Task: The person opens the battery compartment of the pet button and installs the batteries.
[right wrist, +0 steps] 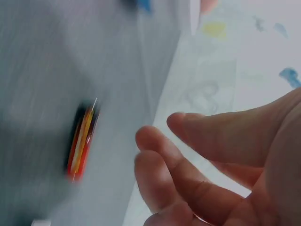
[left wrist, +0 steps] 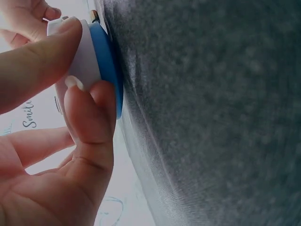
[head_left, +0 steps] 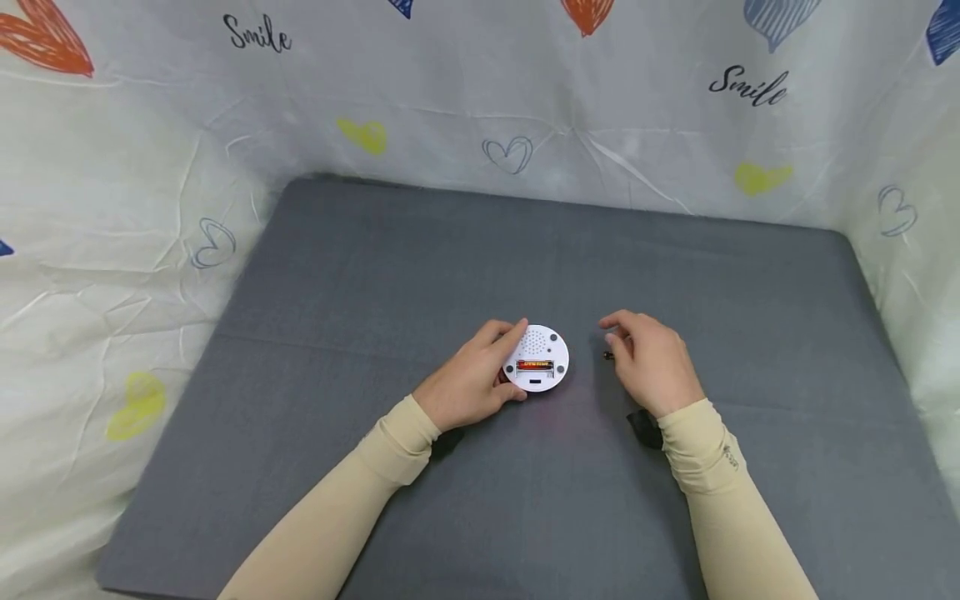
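Note:
A round white device (head_left: 536,358) with a blue face (left wrist: 110,61) lies back-up on the grey mat (head_left: 420,258). Its battery bay is open, with a red and yellow battery (head_left: 535,364) in one slot. My left hand (head_left: 483,375) grips the device by its rim, index finger on top and thumb at the near side (left wrist: 89,113). My right hand (head_left: 647,360) hovers just to the right, fingers loosely curled and holding nothing (right wrist: 188,165). A loose battery (head_left: 608,356) lies on the mat under its fingertips. It looks blurred in the right wrist view (right wrist: 81,140).
A white cloth (head_left: 112,250) printed with hearts and the word "Smile" walls the mat at the back and on both sides. A small black wrist mount (head_left: 645,427) shows under my right sleeve.

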Action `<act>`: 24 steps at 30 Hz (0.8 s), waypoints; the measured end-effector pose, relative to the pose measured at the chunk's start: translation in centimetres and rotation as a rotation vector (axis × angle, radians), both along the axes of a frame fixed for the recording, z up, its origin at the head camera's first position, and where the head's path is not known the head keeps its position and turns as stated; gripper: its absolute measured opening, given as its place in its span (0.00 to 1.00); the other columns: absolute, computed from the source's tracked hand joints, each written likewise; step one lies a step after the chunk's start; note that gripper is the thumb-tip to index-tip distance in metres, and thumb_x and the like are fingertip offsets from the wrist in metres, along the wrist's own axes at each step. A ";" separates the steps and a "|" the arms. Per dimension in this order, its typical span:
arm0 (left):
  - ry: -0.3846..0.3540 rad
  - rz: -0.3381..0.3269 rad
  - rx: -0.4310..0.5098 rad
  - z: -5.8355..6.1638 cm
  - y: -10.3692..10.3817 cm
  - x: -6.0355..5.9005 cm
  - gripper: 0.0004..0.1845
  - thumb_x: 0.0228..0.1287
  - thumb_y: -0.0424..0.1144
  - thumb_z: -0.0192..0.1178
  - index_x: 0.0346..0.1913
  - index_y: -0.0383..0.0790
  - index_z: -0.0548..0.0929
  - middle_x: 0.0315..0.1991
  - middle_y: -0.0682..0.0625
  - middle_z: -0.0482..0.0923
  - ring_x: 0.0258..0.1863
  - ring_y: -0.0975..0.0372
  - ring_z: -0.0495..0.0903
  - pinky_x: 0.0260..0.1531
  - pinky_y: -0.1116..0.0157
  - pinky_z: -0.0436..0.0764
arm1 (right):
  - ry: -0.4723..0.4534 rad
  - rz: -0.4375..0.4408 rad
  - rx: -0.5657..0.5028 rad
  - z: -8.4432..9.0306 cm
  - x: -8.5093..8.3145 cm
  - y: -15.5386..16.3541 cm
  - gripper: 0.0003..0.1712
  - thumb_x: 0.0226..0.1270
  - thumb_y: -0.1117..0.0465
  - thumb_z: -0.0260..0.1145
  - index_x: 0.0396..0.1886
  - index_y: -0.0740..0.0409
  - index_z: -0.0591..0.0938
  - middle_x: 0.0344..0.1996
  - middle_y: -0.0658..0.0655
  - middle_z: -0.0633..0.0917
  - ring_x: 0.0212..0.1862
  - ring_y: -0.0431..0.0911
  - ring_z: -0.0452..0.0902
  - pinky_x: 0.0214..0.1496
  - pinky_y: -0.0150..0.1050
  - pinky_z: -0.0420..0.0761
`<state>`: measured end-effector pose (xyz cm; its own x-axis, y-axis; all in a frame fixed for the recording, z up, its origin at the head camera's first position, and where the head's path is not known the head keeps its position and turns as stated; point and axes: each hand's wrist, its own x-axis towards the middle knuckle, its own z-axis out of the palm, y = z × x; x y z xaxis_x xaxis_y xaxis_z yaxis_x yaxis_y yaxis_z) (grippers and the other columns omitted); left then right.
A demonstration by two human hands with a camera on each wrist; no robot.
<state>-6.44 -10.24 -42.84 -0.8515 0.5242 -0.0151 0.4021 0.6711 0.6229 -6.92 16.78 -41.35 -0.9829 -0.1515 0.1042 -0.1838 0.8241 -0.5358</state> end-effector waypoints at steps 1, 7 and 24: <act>-0.001 -0.002 0.001 0.0 0.0 0.0 0.50 0.66 0.38 0.78 0.85 0.33 0.61 0.72 0.41 0.72 0.44 0.61 0.81 0.49 0.65 0.84 | 0.017 -0.010 0.011 0.0 0.0 0.5 0.12 0.79 0.65 0.64 0.55 0.58 0.90 0.40 0.60 0.91 0.35 0.53 0.82 0.40 0.52 0.80; -0.001 -0.005 0.012 -0.1 0.0 0.1 0.51 0.66 0.39 0.79 0.85 0.34 0.61 0.72 0.41 0.72 0.43 0.61 0.81 0.49 0.65 0.83 | 0.023 -0.018 0.045 -0.5 0.2 2.4 0.11 0.72 0.67 0.72 0.51 0.60 0.92 0.45 0.64 0.91 0.45 0.61 0.85 0.49 0.59 0.81; -0.002 -0.007 0.025 -0.2 -0.1 0.2 0.50 0.66 0.38 0.78 0.85 0.35 0.61 0.72 0.41 0.72 0.44 0.61 0.80 0.49 0.65 0.83 | 0.046 0.070 0.076 -2.3 -0.5 0.9 0.05 0.65 0.66 0.80 0.39 0.57 0.92 0.34 0.57 0.88 0.41 0.56 0.81 0.45 0.54 0.80</act>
